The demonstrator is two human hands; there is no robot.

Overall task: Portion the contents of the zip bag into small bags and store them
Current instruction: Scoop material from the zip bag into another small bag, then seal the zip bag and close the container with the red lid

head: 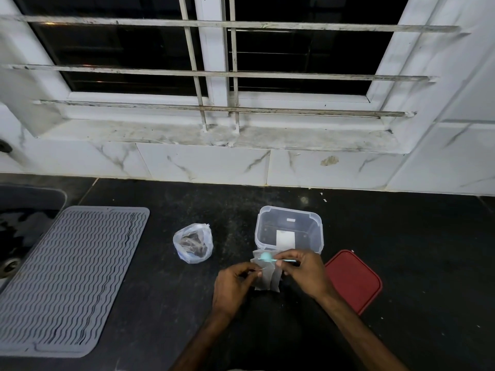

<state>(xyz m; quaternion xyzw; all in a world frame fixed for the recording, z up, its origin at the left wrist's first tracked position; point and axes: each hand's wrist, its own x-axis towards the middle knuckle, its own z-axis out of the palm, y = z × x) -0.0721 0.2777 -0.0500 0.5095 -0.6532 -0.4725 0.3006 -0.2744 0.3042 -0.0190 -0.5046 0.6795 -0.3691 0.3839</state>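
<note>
Farthest back, a barred window [214,62] with dark panes fills the upper half of the view, above a stained sill [294,139] and white marbled wall tiles [203,162]. Below them runs the black speckled desk [415,250]. A grey ribbed drying mat [69,277] lies flat on its left part, just beside the edge of a sink [24,223] at the far left.

Near the middle of the desk stands a clear plastic container [317,236], upright and uncovered, with a white label on its near wall. Its red lid [353,282] lies flat on the desk to the right of it, apart from the container. The zip bag [192,243] sits on the desk to the left of the container, well apart from it; it is clear, scrunched at the top, and holds dark pieces.

Both forearms reach in from the bottom edge. The left grip [235,285] pinches the left edge of a translucent small bag [266,279], which hangs upright between the two hands, just in front of the container; whether its bottom touches the desk cannot be told. The right grip [305,274] is closed round the thin handle of a turquoise spoon [266,256], with fingers also against the bag's right edge. The spoon lies level, its bowl at the bag's top.
</note>
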